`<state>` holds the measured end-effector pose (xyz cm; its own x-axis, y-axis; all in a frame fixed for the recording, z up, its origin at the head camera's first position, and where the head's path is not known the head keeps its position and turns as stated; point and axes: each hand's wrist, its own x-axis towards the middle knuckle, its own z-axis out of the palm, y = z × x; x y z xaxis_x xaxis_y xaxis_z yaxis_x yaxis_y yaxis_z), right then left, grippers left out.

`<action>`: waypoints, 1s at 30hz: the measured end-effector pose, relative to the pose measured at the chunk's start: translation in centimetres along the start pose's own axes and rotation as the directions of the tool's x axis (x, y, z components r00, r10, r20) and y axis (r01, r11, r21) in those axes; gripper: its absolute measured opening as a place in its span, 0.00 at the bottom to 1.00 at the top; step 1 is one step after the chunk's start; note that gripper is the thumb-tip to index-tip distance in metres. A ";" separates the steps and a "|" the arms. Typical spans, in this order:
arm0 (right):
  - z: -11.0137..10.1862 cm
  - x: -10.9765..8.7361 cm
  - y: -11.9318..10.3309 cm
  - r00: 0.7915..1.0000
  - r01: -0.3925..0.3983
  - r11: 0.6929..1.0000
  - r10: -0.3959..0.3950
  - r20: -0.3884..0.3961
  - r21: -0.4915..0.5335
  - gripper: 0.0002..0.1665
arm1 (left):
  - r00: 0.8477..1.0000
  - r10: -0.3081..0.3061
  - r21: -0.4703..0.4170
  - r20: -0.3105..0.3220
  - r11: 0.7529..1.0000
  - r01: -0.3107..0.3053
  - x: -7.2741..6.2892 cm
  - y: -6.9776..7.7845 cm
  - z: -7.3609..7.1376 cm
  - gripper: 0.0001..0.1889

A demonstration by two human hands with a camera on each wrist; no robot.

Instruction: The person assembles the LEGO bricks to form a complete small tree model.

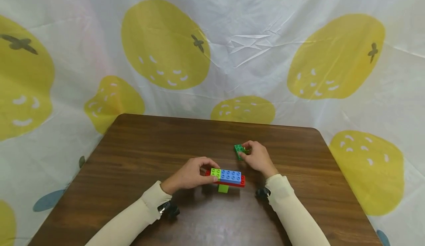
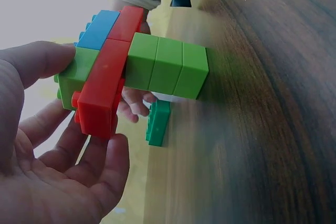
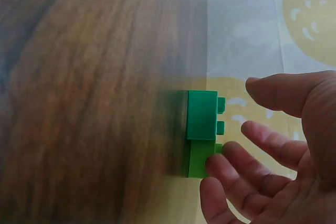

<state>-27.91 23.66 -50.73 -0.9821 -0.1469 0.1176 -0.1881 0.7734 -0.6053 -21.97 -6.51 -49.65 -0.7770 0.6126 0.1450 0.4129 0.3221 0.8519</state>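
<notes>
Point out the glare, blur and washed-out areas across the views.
Head view: pale sheen on the wooden table toward the front, bright glints along creases in the fruit-print cloth; left wrist view: upper-left background washed out to white, red bricks crisp; right wrist view: the table's grain soft and smeared, dark green brick sharper.

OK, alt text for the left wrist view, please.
The left hand grips a toy-brick build: red bricks with a blue brick and a lime brick on one side and a three-block lime stack on the other. Beyond it, a green brick sits on a wooden table beside the right hand.
</notes>
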 end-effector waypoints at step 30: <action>1.0 1.0 -0.1 0.998 -0.021 0.999 0.023 0.050 -0.041 0.23 | 1.000 -0.009 -0.010 -0.008 1.000 0.009 -0.3 0.2 -0.1 0.17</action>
<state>-28.88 22.78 -51.36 -0.9851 -0.1593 0.0639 -0.1669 0.8007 -0.5753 -21.69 -6.70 -49.46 -0.7846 0.6037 0.1410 0.4010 0.3207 0.8581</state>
